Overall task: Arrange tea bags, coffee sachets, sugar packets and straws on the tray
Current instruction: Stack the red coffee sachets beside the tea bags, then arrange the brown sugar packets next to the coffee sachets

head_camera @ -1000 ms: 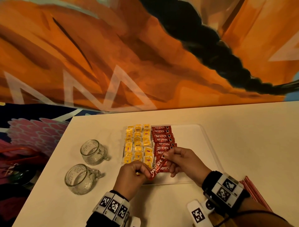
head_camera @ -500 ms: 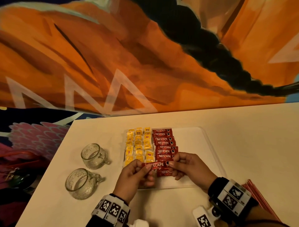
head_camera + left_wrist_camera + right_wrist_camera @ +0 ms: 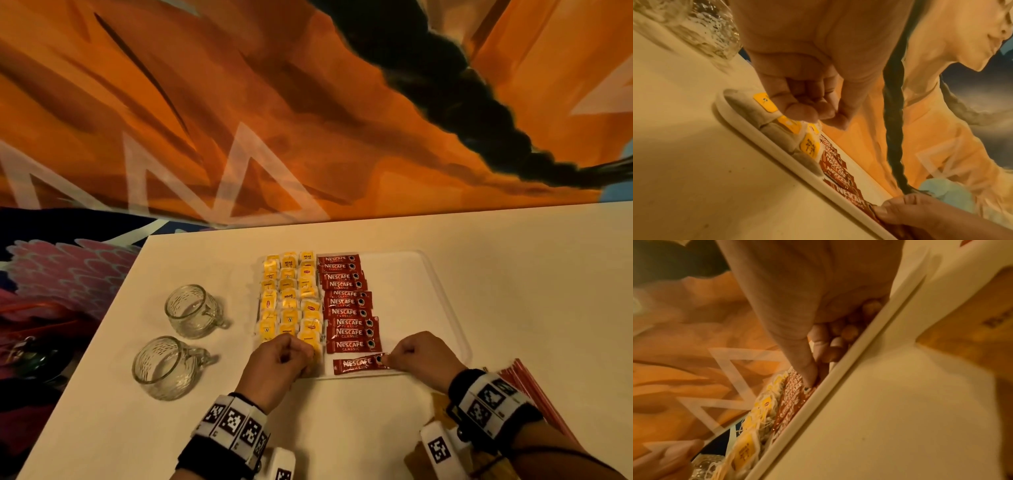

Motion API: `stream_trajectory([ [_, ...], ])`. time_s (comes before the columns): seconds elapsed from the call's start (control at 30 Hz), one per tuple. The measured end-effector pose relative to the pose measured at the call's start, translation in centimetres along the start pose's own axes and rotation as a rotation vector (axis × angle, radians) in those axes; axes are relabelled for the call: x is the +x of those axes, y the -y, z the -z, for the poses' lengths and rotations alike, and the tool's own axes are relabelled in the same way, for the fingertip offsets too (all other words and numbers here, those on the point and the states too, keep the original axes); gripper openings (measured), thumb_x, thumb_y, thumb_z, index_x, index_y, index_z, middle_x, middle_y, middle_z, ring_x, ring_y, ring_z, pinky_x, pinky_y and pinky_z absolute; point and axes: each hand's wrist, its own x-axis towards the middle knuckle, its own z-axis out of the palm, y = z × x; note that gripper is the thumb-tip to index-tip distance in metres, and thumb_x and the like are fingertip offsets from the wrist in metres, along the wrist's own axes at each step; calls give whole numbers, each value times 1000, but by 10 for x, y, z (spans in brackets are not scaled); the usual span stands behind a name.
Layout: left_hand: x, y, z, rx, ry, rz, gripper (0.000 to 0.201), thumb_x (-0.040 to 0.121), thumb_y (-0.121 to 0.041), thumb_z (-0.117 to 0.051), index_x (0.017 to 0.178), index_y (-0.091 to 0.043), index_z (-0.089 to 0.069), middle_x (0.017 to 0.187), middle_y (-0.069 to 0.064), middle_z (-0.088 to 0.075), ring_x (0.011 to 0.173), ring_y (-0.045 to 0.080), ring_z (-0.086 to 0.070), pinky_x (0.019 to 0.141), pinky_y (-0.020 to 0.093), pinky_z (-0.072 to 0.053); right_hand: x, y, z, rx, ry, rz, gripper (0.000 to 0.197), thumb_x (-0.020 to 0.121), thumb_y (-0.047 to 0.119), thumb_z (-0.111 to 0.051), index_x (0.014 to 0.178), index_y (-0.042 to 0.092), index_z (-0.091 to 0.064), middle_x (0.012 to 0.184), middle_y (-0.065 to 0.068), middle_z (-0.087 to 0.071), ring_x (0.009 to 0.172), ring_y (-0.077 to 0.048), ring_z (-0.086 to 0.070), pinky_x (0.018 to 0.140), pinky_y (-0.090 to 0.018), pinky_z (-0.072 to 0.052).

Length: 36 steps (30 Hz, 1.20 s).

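Observation:
A white tray [image 3: 411,301] carries three columns of yellow tea bags [image 3: 289,298] and, beside them, a column of red coffee sachets [image 3: 347,305]. One more coffee sachet [image 3: 356,364] lies flat at the tray's near edge, below that column. My right hand [image 3: 390,358] pinches its right end, the thumb on top in the right wrist view [image 3: 813,374]. My left hand [image 3: 287,353] hovers over the nearest tea bags with fingers curled in; the left wrist view [image 3: 813,113] shows nothing between them. Red straws [image 3: 534,387] lie on the table right of my right wrist.
Two glass mugs [image 3: 191,310] [image 3: 164,368] stand on the table left of the tray. A brown paper packet [image 3: 438,404] lies partly under my right wrist. The tray's right half is bare. A painted orange wall runs along the table's far edge.
Both hands held the sachet above the tray's near end. The left hand has let go and drawn back over the tea bags. The right hand has laid the sachet down at the near edge.

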Motion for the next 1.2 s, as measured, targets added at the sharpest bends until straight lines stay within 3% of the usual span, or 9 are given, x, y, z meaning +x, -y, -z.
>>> stream_trajectory([
  [0.17, -2, 2, -3, 23, 44, -14, 10, 88, -12, -62, 81, -18, -68, 57, -11, -64, 49, -2, -53, 53, 19, -41, 8, 5, -4, -32, -37, -37, 31, 75, 45, -77, 66, 16, -68, 66, 7, -64, 65, -8, -57, 59, -22, -40],
  [0.37, -10, 0, -8, 71, 67, -21, 5, 87, -16, -65, 82, -16, -66, 62, -5, -65, 50, 4, -54, 50, 19, -42, 7, 7, 5, -57, -42, -56, 42, 71, 50, -78, 73, 10, -64, 74, -1, -65, 70, -14, -59, 63, -26, -43],
  [0.47, -17, -3, -15, 110, 84, -39, 6, 88, -12, -62, 84, -16, -65, 63, -4, -66, 51, 5, -54, 50, 17, -42, -6, 2, 26, 13, -127, -29, 35, 75, 44, -76, 83, 11, -69, 84, 2, -69, 79, -14, -62, 66, -26, -47],
  [0.57, -28, -5, -30, 172, 107, -69, 5, 88, -13, -63, 87, -17, -66, 70, -3, -67, 53, 2, -55, 50, 13, -43, -25, -17, 49, 159, -180, -3, 27, 75, 39, -78, 81, 13, -71, 84, -2, -71, 80, -18, -63, 72, -32, -49],
  [0.73, -42, 2, -64, 295, 153, -67, 6, 83, -26, -70, 89, -27, -66, 84, -3, -67, 65, 7, -59, 57, 15, -44, -60, -55, 71, 120, -116, 20, 17, 74, 37, -79, 81, 22, -73, 81, 2, -73, 78, -19, -67, 75, -34, -54],
  [0.9, -61, 0, -109, 371, 174, -80, 32, 75, -33, -77, 103, -31, -62, 99, -9, -61, 78, 5, -59, 66, 10, -42, -85, -76, 66, -94, 30, 62, 39, 68, 41, -83, 101, 27, -67, 100, 8, -65, 93, -5, -60, 72, -16, -46],
  [1.0, -70, -2, -130, 431, 283, -121, 63, 68, -29, -83, 120, -45, -51, 118, -11, -48, 93, 8, -55, 73, 11, -44, -93, -77, 63, -204, 88, 147, 56, 61, 43, -87, 110, 33, -63, 106, 9, -58, 96, -4, -56, 74, -17, -44],
  [1.1, -72, 2, -147, 644, 393, -226, 88, 60, -30, -85, 132, -51, -39, 131, -14, -36, 117, 10, -43, 97, 27, -45, -99, -74, 58, -278, 156, 252, 65, 54, 40, -90, 112, 37, -61, 103, 14, -51, 95, -5, -52, 81, -23, -48],
  [1.2, -74, 1, -157, 794, 394, -233, 90, 60, -33, -83, 135, -48, -36, 134, -14, -33, 119, 11, -40, 99, 35, -45, -102, -74, 50, -333, 219, 305, 68, 51, 37, -91, 112, 37, -60, 104, 13, -48, 96, -6, -52, 83, -24, -49],
])
